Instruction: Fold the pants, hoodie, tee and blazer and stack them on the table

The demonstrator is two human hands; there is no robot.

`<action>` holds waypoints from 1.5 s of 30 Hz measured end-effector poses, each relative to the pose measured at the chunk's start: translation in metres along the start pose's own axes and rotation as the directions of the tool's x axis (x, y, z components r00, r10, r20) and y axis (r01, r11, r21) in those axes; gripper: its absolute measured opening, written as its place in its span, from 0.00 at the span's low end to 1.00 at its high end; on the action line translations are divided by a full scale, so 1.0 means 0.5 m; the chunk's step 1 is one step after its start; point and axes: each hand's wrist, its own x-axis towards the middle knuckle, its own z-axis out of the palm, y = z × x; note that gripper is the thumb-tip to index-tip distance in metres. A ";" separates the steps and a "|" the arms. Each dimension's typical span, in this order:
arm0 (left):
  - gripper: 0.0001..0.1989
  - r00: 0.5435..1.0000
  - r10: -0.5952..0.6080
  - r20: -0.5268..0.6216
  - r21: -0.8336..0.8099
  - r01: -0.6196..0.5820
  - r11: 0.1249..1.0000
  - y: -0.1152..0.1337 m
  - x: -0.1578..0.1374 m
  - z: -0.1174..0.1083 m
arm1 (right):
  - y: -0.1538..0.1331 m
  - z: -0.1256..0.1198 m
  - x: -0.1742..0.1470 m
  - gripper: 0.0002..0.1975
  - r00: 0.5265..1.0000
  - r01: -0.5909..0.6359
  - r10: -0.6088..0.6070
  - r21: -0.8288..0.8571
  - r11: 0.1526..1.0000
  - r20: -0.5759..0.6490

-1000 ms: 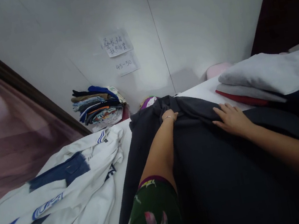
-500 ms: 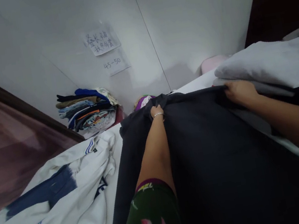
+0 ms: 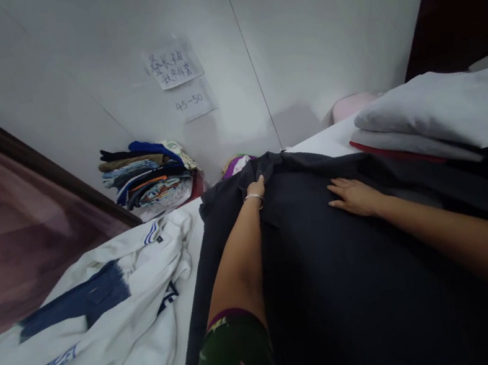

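A large black garment (image 3: 316, 270) is spread over the white table, its far edge bunched into folds. Near that far edge my left hand (image 3: 255, 189), with a bracelet at the wrist, is closed on a fold of the cloth; most of its fingers are hidden. To the right, my right hand (image 3: 354, 196) lies palm down on the garment, fingers stretched out and apart, gripping nothing. The garment's near part runs out of view at the bottom.
White-and-navy clothes (image 3: 108, 320) lie spread at the left. A stack of folded clothes (image 3: 148, 174) stands by the wall, under paper signs (image 3: 174, 69). Folded grey clothes (image 3: 438, 107) are piled at the right, near a pink object (image 3: 351, 106).
My right hand has let go of the garment's far right edge and moved left and nearer, onto the cloth. That side now lies over to the right. My left hand stays at its fold.
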 end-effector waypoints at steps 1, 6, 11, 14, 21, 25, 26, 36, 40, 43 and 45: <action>0.29 0.999 0.001 0.038 -0.002 -0.001 1.000 -0.004 -0.007 -0.006 | 0.011 0.013 0.010 0.33 0.997 -0.069 0.070 -0.018 0.997 0.031; 0.20 0.993 0.009 0.117 0.028 -0.013 1.000 -0.008 -0.035 -0.018 | -0.004 0.044 0.038 0.35 0.982 -0.177 0.176 0.017 0.984 0.064; 0.19 0.999 0.016 -0.040 0.072 -0.013 0.997 0.010 -0.053 0.013 | -0.055 0.051 0.037 0.36 0.996 -0.066 0.060 0.094 0.993 0.064; 0.24 0.998 -0.006 -0.062 0.068 0.010 0.998 0.018 -0.072 0.025 | -0.059 0.053 0.039 0.36 0.994 -0.077 0.069 0.092 0.993 0.080; 0.35 0.862 0.496 -0.104 0.374 -0.428 0.823 -0.005 -0.206 0.058 | -0.054 0.058 0.041 0.36 0.994 -0.086 0.080 0.087 0.993 0.068; 0.40 0.822 0.527 0.215 0.465 -0.561 0.685 -0.045 -0.264 0.102 | -0.059 0.052 0.046 0.36 0.991 -0.098 0.090 0.081 0.992 0.097; 0.40 0.829 0.494 0.261 0.457 -0.557 0.694 -0.049 -0.267 0.107 | -0.062 0.048 0.047 0.35 0.989 -0.108 0.099 0.079 0.991 0.110; 0.29 0.813 0.508 0.286 0.315 -0.580 0.751 -0.089 -0.357 0.064 | -0.029 0.015 -0.161 0.35 0.990 -0.052 0.041 0.081 0.995 0.137; 0.31 0.789 0.526 0.319 0.225 -0.602 0.766 -0.161 -0.475 0.028 | 0.025 0.019 -0.331 0.35 0.996 -0.045 0.041 0.050 0.998 0.085; 0.33 0.773 0.543 0.328 0.162 -0.612 0.774 -0.212 -0.584 -0.005 | 0.040 0.029 -0.434 0.35 0.998 -0.066 0.065 0.039 0.997 0.027; 0.33 0.775 0.552 0.308 0.137 -0.610 0.780 -0.236 -0.661 -0.020 | 0.036 0.038 -0.485 0.33 0.996 -0.084 0.084 0.037 0.996 0.001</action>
